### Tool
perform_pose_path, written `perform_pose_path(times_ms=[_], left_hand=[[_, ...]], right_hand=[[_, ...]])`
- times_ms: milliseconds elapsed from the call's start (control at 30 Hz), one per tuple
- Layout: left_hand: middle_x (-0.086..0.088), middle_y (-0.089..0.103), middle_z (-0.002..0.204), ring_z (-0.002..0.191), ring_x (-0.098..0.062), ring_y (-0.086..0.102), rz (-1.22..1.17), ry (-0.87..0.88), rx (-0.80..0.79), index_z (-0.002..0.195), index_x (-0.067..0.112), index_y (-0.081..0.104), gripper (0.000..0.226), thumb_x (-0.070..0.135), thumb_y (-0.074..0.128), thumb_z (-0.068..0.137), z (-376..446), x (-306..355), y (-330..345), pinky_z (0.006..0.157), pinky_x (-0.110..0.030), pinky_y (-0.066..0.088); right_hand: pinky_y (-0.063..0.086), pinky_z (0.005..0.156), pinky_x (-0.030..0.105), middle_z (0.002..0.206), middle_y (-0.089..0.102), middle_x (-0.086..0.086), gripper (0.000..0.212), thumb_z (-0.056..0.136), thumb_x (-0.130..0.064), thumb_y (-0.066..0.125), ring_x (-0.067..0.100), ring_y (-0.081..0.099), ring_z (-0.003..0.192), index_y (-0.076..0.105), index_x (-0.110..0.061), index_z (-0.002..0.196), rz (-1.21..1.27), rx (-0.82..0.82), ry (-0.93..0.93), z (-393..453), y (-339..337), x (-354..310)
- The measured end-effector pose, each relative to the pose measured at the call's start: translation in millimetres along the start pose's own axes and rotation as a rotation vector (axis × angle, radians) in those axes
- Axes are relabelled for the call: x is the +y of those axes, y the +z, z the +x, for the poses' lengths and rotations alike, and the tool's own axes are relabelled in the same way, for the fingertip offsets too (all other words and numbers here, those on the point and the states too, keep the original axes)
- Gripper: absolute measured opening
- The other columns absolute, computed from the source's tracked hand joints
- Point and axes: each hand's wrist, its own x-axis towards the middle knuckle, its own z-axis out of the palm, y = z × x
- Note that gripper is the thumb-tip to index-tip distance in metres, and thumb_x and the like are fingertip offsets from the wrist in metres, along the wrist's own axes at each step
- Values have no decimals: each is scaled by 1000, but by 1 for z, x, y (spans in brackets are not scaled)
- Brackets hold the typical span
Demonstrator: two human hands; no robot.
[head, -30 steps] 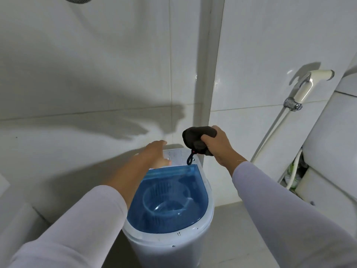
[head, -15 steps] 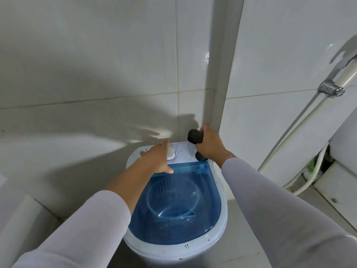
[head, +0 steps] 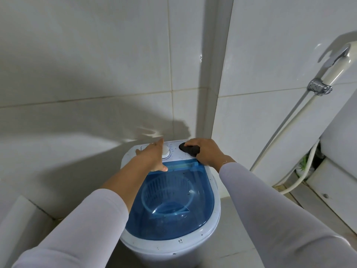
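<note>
A small white washing machine (head: pixel 195 242) stands in the tiled corner, its clear blue lid (head: pixel 199 209) closed over a pale basket. My left hand (head: pixel 152 155) lies flat with straight fingers on the white control panel, beside the round white dial (head: pixel 165 151). My right hand (head: pixel 207 151) grips a black bundled cloth (head: pixel 190 149) and holds it down on the right end of the panel. Part of the cloth is hidden under my fingers.
White tiled walls meet right behind the machine. A bidet sprayer (head: pixel 337 64) hangs in a metal holder (head: pixel 319 87) on the right wall, its hose (head: pixel 278 130) running down to the floor. A white toilet tank (head: pixel 340 144) stands at the right edge.
My right hand has come down with the black cloth from the air onto the panel. My left hand has slid forward over the panel next to the dial.
</note>
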Motion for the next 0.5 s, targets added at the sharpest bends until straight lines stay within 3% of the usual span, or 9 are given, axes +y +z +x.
perform_pose_path(times_ms=[100,267,500], left_hand=[[-5,17,159,143,-29,24,9,3,-1,152,16,-7,107,30,72,81,-2,0,-1,113,-57,22],[-7,17,159,143,-30,24,25,-7,-10,152,16,-7,106,28,71,81,-4,5,-3,114,-58,20],[-7,17,159,143,-30,24,43,-13,-15,152,16,-8,106,29,71,82,-8,7,-5,114,-59,18]], right_hand=[[29,94,11,132,61,2,51,80,11,51,23,54,121,65,-18,120,20,10,0,-7,-1,6],[41,96,20,126,65,5,49,76,13,54,25,58,114,70,-17,112,24,23,9,-18,-2,11],[44,82,20,116,68,7,40,78,9,54,26,61,105,73,-17,103,0,30,44,-31,-3,12]])
